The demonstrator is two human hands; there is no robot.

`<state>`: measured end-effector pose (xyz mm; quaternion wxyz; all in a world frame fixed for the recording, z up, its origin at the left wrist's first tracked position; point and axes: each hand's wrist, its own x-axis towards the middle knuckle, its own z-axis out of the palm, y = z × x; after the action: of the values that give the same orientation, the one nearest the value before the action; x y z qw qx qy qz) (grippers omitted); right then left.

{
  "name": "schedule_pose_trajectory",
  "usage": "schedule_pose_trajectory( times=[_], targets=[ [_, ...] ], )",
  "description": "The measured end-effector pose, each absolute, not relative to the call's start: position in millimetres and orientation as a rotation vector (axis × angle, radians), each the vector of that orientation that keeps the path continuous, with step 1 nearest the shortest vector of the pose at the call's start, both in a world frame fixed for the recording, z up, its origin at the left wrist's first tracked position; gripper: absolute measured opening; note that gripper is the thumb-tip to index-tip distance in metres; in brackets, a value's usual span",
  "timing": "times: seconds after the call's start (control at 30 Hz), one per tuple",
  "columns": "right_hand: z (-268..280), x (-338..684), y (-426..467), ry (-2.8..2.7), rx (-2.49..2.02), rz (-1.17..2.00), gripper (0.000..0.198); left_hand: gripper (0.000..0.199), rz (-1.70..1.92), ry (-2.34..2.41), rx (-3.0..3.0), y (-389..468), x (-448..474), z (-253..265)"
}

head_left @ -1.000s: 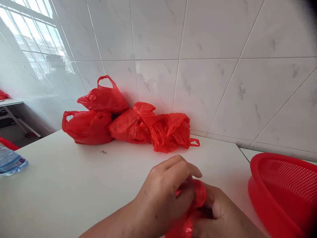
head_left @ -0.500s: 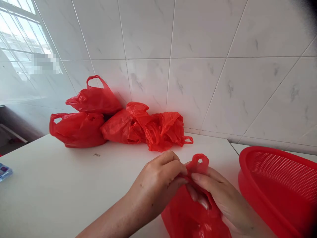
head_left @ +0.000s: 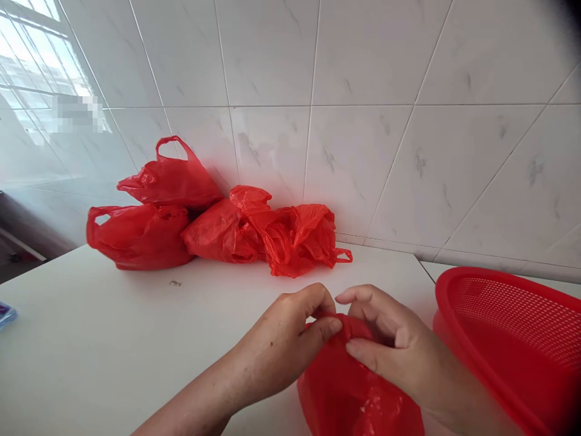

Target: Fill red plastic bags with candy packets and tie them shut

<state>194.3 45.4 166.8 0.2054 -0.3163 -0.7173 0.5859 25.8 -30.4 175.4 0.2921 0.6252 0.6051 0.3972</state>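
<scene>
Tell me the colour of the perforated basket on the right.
Red, seen in the head view: the perforated plastic basket.

Wall (head_left: 363, 91): large glossy white tiles with faint grey marble veining and thin grey grout lines, rising behind the worktop. Flat white matte table top (head_left: 91, 351): spread beneath and outward, its far edge meeting the wall. Bright multi-pane window (head_left: 31, 48): stood far up and left, daylight glaring off adjacent tiles. Dark floor (head_left: 18, 254) showed beyond the table's left edge.
</scene>
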Motion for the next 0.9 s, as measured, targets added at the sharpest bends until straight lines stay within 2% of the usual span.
schedule_pose_trajectory(
  times=[0.13, 0.2, 0.3, 0.4, 0.5, 0.67, 0.8, 0.9],
  targets=[
    [154.8, 186.7, 48.6, -2.147, -1.141, 1.024, 0.029, 0.013, 1.019, 1.677, 1.679, -28.3, 30.0, 173.2],
    [148.6, 184.3, 52.2, -2.183, -1.167, 0.85, 0.033, 0.012, 1.006, 1.682, 1.707, -27.6, 32.3, 172.5],
    [149.1, 184.7, 54.6, -2.146, -1.124, 1.03, 0.04, 0.009, 1.028, 1.678, 1.773, -26.8, 32.3, 171.3],
    [159.2, 190.5, 53.0, -2.067, -0.883, 1.434, 0.035, 0.007, 1.04, 1.734, 1.847, -26.5, 28.1, 170.8],
    [165.9, 195.7, 53.5, -1.941, -0.752, 1.594, 0.031, 0.009, 1.02, 1.787, 1.931, -28.1, 23.4, 173.7],
    [149.8, 187.4, 73.0, -1.844, -1.099, 1.409, 0.024, 0.019, 0.879, 1.747, 2.155, -39.6, 22.4, 187.5],
    [116.1, 178.5, 103.1, -1.899, -1.276, 1.138, 0.027, 0.027, 0.607, 1.396, 2.344, -54.6, 26.1, 196.1],
    [90.0, 176.8, 122.1, -1.975, -1.375, 0.999, 0.027, 0.029, 0.574, 1.233, 2.382, -62.5, 28.8, 198.0]
  ],
)
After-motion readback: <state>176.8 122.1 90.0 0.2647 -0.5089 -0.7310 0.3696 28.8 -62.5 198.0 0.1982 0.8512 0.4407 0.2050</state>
